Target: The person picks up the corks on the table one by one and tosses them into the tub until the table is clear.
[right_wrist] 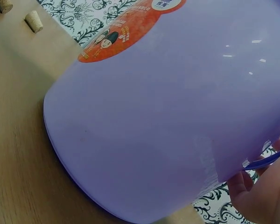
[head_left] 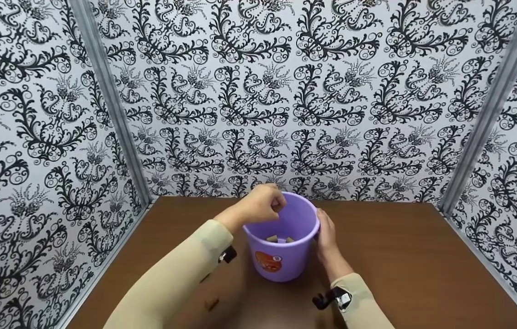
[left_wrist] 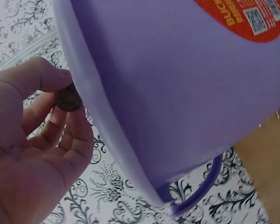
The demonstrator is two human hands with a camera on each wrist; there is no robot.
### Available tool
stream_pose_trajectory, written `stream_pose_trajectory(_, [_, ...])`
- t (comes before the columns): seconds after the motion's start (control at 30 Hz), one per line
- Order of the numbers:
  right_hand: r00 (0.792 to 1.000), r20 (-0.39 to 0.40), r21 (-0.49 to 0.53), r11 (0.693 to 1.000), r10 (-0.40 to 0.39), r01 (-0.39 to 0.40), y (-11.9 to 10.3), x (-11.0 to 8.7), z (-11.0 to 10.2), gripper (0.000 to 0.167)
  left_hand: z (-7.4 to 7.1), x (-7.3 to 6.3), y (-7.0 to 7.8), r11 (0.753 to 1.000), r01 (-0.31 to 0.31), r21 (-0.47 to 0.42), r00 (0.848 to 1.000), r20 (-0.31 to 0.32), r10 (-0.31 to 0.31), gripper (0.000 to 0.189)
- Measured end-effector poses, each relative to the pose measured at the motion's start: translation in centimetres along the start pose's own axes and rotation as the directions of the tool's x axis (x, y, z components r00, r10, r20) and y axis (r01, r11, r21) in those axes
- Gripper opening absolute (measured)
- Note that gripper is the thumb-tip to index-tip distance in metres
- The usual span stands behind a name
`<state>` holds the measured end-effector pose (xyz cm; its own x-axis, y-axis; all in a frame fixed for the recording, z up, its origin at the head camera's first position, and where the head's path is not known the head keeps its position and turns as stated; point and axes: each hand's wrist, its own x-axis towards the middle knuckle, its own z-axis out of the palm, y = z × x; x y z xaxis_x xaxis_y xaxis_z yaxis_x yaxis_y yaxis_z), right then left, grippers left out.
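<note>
A purple plastic bucket point(head_left: 281, 260) with an orange-red label stands upright on the table. My left hand point(head_left: 260, 203) is over the bucket's left side, near the rim. Between its thumb and fingers it pinches a cork stopper point(left_wrist: 68, 98), whose dark round end shows in the left wrist view. My right hand point(head_left: 327, 230) holds the bucket at its right rim, with fingers point(right_wrist: 240, 184) beside the purple handle point(right_wrist: 266, 162). Inside, on the bucket's floor, lie pale cork pieces point(head_left: 272, 238), partly hidden by the front wall.
On the brown wooden table point(head_left: 404, 256), a cork point(right_wrist: 34, 21) and another cork point(right_wrist: 3, 5) lie in front of the bucket, to the left. Black-and-white patterned walls point(head_left: 258, 91) with grey corner strips enclose the table at the back and both sides.
</note>
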<state>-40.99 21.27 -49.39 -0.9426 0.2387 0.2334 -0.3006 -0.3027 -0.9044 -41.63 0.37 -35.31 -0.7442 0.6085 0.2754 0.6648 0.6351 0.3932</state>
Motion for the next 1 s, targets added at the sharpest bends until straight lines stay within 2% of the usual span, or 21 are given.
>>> stream_pose_trajectory(0.13, [1.000, 0.009, -0.003, 1.000, -0.006, 0.006, -0.2, -0.1, 0.1, 0.047, -0.2, 0.2, 0.0, 1.000, 0.008, -0.005, 1.000, 0.014, -0.008, 0.035])
stream_pose_trajectory(0.4, [1.000, -0.005, -0.026, 1.000, -0.006, 0.006, 0.1, -0.2, 0.1, 0.047, 0.4, 0.2, -0.4, 0.996, 0.067, -0.053, 0.998, 0.012, -0.067, 0.038])
stream_pose_trajectory(0.5, [1.000, -0.014, -0.030, 0.999, -0.016, 0.015, 0.1, -0.2, 0.1, 0.046, 0.6, 0.1, -0.4, 0.997, 0.072, -0.029, 0.997, -0.004, -0.073, 0.038])
stream_pose_trajectory(0.73, [1.000, 0.002, -0.031, 0.999, -0.019, 0.019, 0.4, 0.0, -0.3, 0.047, 1.2, -0.5, -0.7, 0.998, 0.062, -0.005, 0.998, -0.030, -0.062, 0.039])
stream_pose_trajectory(0.87, [1.000, 0.005, -0.050, 0.999, -0.020, 0.021, 0.6, 0.2, -0.4, 0.048, 1.2, -1.0, -1.0, 0.999, 0.036, 0.003, 0.997, -0.069, -0.035, 0.033])
stream_pose_trajectory(1.0, [1.000, -0.006, -0.061, 0.998, -0.020, 0.020, 0.6, 0.3, -0.5, 0.048, 1.2, -1.8, -0.7, 0.999, 0.007, 0.051, 0.998, -0.069, -0.003, 0.029])
